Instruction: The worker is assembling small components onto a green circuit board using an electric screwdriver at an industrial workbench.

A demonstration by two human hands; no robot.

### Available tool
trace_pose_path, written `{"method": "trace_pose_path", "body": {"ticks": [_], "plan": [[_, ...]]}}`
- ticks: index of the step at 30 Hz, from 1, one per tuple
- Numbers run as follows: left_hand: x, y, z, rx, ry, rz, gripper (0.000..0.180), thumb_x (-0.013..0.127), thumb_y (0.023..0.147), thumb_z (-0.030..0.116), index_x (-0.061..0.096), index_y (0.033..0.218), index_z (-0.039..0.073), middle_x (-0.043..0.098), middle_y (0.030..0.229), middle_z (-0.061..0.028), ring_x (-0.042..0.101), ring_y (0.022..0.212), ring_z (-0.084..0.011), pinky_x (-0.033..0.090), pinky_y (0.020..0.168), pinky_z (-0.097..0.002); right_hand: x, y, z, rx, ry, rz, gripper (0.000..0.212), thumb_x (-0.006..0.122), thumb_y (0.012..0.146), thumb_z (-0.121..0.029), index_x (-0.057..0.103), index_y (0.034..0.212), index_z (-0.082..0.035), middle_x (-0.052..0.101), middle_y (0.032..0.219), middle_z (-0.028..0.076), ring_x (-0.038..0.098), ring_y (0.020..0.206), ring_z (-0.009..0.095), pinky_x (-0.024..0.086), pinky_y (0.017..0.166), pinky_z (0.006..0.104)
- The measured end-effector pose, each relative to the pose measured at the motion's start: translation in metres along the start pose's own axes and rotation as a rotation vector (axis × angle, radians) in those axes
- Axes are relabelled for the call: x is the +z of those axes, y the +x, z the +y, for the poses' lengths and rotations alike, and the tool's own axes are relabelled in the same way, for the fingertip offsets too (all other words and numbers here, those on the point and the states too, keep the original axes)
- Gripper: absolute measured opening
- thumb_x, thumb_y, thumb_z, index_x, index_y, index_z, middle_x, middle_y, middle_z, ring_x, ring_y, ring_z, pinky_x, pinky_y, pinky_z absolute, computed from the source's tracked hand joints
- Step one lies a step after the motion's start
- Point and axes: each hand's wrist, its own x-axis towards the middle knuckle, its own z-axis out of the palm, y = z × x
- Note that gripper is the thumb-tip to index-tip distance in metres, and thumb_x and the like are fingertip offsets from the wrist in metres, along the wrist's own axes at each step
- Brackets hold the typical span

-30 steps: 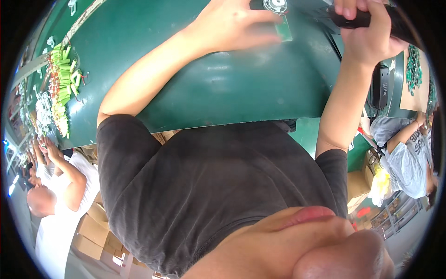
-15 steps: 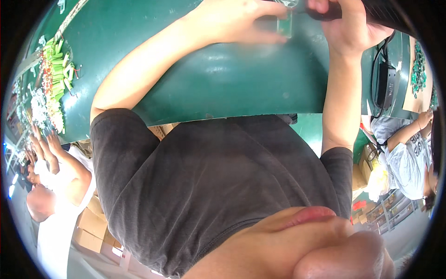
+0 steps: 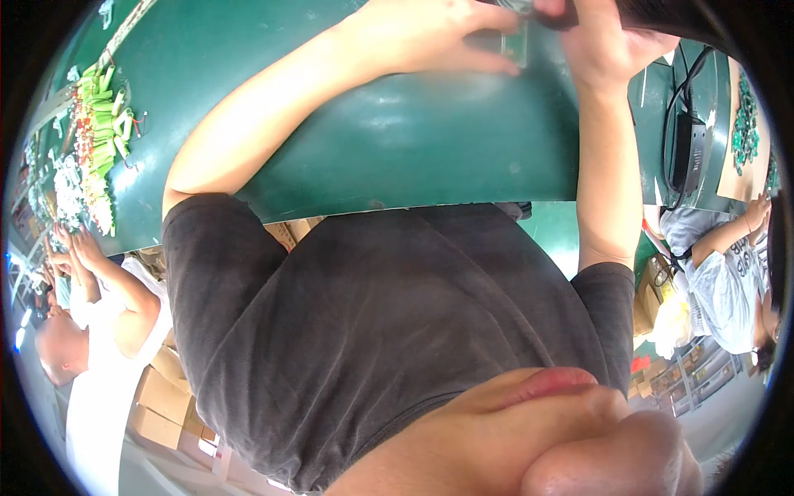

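At the top of the view, my left hand (image 3: 451,37) is curled round a small clear plastic piece (image 3: 514,48) that looks greenish over the table. Its fingertips are smeared by motion. Close on its right, my right hand (image 3: 602,45) is closed round a dark, rounded object (image 3: 653,12). The picture's upper edge cuts that object off, so I cannot tell its kind. The two hands are a short gap apart, above the green tabletop (image 3: 413,149).
A black power adapter (image 3: 688,153) with cables lies at the right, beside a brown board (image 3: 732,178) bearing green pieces. Bright green parts with thin wires (image 3: 101,140) are heaped at the left. A person in white (image 3: 124,331) works at the left, another person (image 3: 719,264) at the right.
My right hand has shifted a little to the left with the dark object. My left hand and the clear piece have moved slightly right and nearer to me.
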Motion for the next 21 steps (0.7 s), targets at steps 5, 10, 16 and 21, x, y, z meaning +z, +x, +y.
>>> {"method": "trace_pose_path", "body": {"ticks": [5,10,16,21], "plan": [[0.004,0.002,0.003,-0.037,-0.014,-0.018,0.037,0.085,0.077,0.030,0.072,0.098,0.004,0.059,0.130,-0.0216,0.062,0.115,-0.0389,0.055,0.096,-0.0444,-0.002,-0.005,0.005,-0.016,0.068,-0.019,0.058,0.061,0.090,0.007,0.035,0.141,-0.002,0.056,0.072,0.006,0.051,0.052,0.011,0.042,0.051,0.0232],[0.006,-0.010,0.005,-0.071,0.059,0.028,0.038,0.086,0.076,0.034,0.073,0.099,0.007,0.062,0.128,-0.0147,0.064,0.111,-0.0337,0.057,0.093,-0.0422,0.015,-0.012,-0.004,0.134,-0.037,0.102,0.048,0.060,0.092,0.008,0.042,0.136,0.000,0.058,0.076,0.006,0.054,0.060,0.013,0.047,0.060,0.0311],[-0.025,0.000,-0.005,-0.069,0.228,-0.002,0.037,0.084,0.078,0.037,0.073,0.095,0.007,0.063,0.134,-0.0135,0.065,0.111,-0.0321,0.056,0.095,-0.0417,0.003,-0.002,-0.020,0.020,0.132,0.084,0.051,0.054,0.092,0.013,0.036,0.139,0.001,0.061,0.074,0.015,0.053,0.054,0.019,0.049,0.054,0.0380],[-0.092,0.030,-0.091,-0.291,0.312,0.145,0.032,0.081,0.074,0.023,0.071,0.099,0.006,0.066,0.120,-0.0220,0.062,0.119,-0.0394,0.051,0.100,-0.0449,0.010,-0.016,0.000,0.091,-0.051,0.164,0.042,0.056,0.089,0.016,0.050,0.127,0.002,0.061,0.073,0.008,0.054,0.054,0.016,0.047,0.052,0.0292]]}}
